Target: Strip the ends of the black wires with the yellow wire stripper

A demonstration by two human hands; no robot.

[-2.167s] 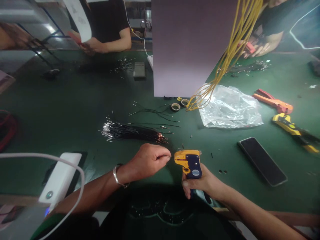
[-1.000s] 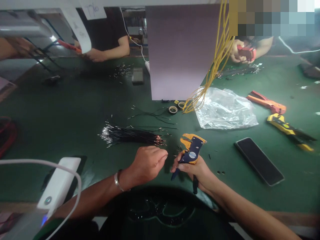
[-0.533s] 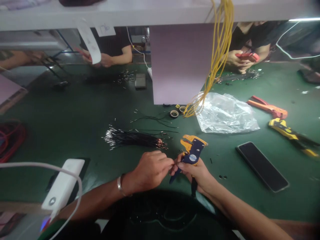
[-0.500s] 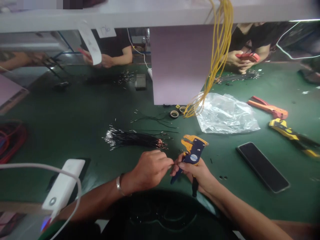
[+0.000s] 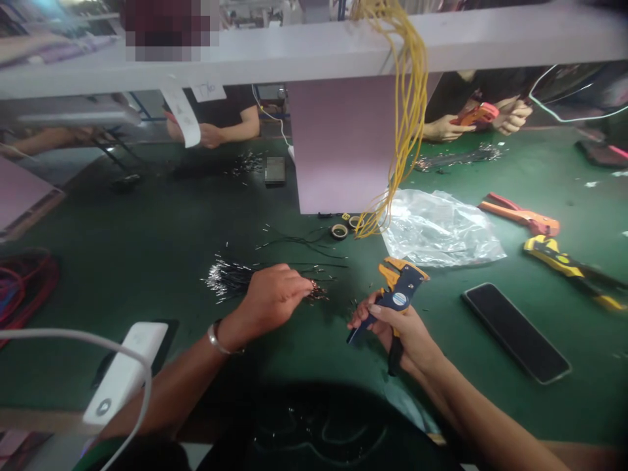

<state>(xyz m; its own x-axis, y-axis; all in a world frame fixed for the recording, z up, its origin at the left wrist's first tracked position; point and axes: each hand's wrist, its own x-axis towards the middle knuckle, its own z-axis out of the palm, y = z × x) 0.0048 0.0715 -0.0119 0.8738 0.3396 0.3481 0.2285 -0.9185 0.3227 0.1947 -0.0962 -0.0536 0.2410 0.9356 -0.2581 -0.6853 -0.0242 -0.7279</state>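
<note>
My right hand (image 5: pixel 405 327) is wrapped round a wire stripper (image 5: pixel 400 297) with an orange head and dark blue body, its jaws pointing up and away from me. My left hand (image 5: pixel 279 294) is over the bundle of black wires (image 5: pixel 233 275), thumb and finger pinched together at the bare copper ends on the right. It seems to grip a black wire there, though the hand hides most of it. The bundle's silvery terminals fan out at the left. Behind it lie a few loose black wires (image 5: pixel 304 241).
A clear plastic bag (image 5: pixel 441 229), orange pliers (image 5: pixel 523 214), a yellow-and-black tool (image 5: pixel 559 258) and a phone (image 5: pixel 515 332) lie to the right. Yellow wires (image 5: pixel 409 104) hang from the shelf (image 5: pixel 275 55). A white power bank (image 5: pixel 126 373) with cable sits left. Co-workers' hands (image 5: pixel 510 116) are across the table.
My left hand has moved away from my right hand, left and forward onto the wire bundle. My right hand has shifted slightly right with the wire stripper. A co-worker's hands opposite have moved apart.
</note>
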